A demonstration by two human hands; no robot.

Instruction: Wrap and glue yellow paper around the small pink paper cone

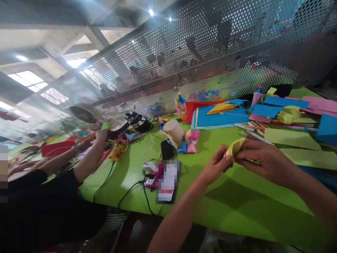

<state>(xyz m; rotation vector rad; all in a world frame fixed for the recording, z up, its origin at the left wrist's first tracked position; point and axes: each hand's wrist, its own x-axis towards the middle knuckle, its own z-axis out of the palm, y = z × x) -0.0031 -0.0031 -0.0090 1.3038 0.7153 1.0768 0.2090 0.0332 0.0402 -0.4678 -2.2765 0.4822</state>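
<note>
Room: workshop hall with grey ceiling beams, skylights at 9 o'clock and two small lamps at 12 o'clock. The view is tilted.

Perforated grey metal screen (210, 52): stands along the far edge of the table, spanning 10 to 2 o'clock; blurred coloured shapes show through its holes.

Bright green flat table (237, 203): fills the lower frame from 3 to 7 o'clock.

Person in a black sleeve (47, 196): at 8 o'clock, forearms stretched over the table toward a heap of paper scraps; a round grey fan (85, 113) stands beyond them.

Stack of blue, red and yellow paper sheets (218, 117): at 1 o'clock, against the screen. More pink, blue and pale green sheets lie at 2 to 3 o'clock, with thin sticks between the two groups.

Blurred flat device on black cables (165, 181): near centre, at 6 o'clock of a black phone (167, 149).

Beige paper cylinder (173, 130): just above centre, lying tilted, with small pink and blue folded paper cones (191, 142) beside it.

Right hand (259, 158): at 3 o'clock of centre, above the table, fingers and thumb closed on the folded yellow paper piece (235, 147).

Left hand (217, 165): at 4 o'clock of centre, fingertips pinching the same piece from its left edge.

Folded yellow paper piece: held in the air between both hands, at 9 o'clock of the right hand and 1 o'clock of the left, clear of the table.
</note>
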